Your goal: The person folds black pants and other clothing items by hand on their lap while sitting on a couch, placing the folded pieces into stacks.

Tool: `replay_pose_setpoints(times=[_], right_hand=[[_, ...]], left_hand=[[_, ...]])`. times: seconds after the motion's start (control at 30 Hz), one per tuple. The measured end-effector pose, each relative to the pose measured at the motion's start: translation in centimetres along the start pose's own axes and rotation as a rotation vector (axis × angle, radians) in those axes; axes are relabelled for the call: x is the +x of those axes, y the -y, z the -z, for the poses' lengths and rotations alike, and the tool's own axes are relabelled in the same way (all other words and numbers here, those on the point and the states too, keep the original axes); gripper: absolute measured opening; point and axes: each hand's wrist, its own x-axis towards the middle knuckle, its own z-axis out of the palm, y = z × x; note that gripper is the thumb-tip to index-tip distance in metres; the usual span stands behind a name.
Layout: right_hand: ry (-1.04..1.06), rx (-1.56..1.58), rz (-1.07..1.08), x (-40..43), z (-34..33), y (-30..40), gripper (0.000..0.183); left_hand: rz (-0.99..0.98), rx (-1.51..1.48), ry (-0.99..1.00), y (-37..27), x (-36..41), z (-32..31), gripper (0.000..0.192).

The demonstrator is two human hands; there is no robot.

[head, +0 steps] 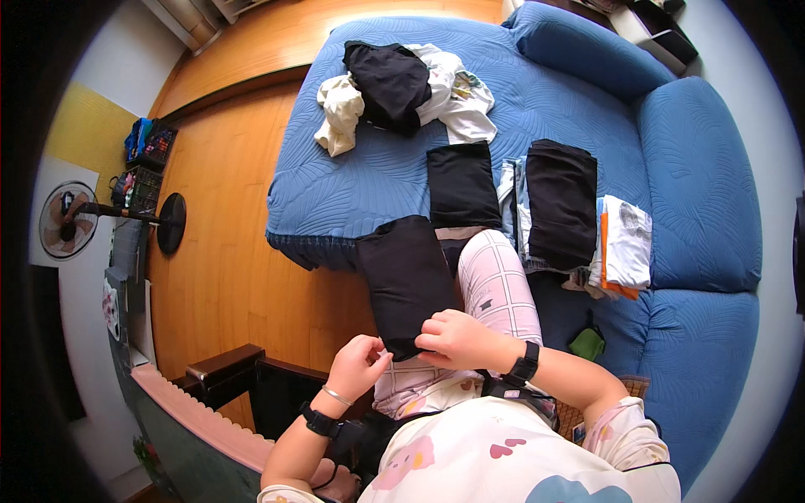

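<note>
A folded black garment [409, 276] lies over my lap, its far end reaching the edge of the blue sofa. My left hand [361, 368] pinches its near left corner between thumb and fingers. At the near right corner, my right hand [449, 342] has its fingers curled on the cloth. Beyond my knee lies another folded black garment [464, 185] on the sofa. To its right are a stack topped with folded black cloth [561, 201] and a pile with a white printed garment [629, 242] on top and orange cloth under it.
A loose heap of black [390, 85] and white clothes lies at the sofa's far end. A green item [587, 342] rests on the seat at right. At left stand a pedestal fan [171, 223], dark crates [146, 188] and a dark wooden armrest [226, 364].
</note>
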Motion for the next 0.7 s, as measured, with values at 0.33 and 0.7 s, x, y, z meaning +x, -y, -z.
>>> replay_pose_setpoints(times=[0.33, 0.7], right_hand=[[0.173, -0.108, -0.040, 0.9, -1.7, 0.7, 0.025], [0.300, -0.304, 0.013, 1.3, -2.1, 1.3, 0.010]], left_hand=[[0.039, -0.028, -0.064, -0.1, -1.3, -0.5, 0.009], [-0.051, -0.109, -0.061, -0.6, 1.8, 1.1, 0.009]])
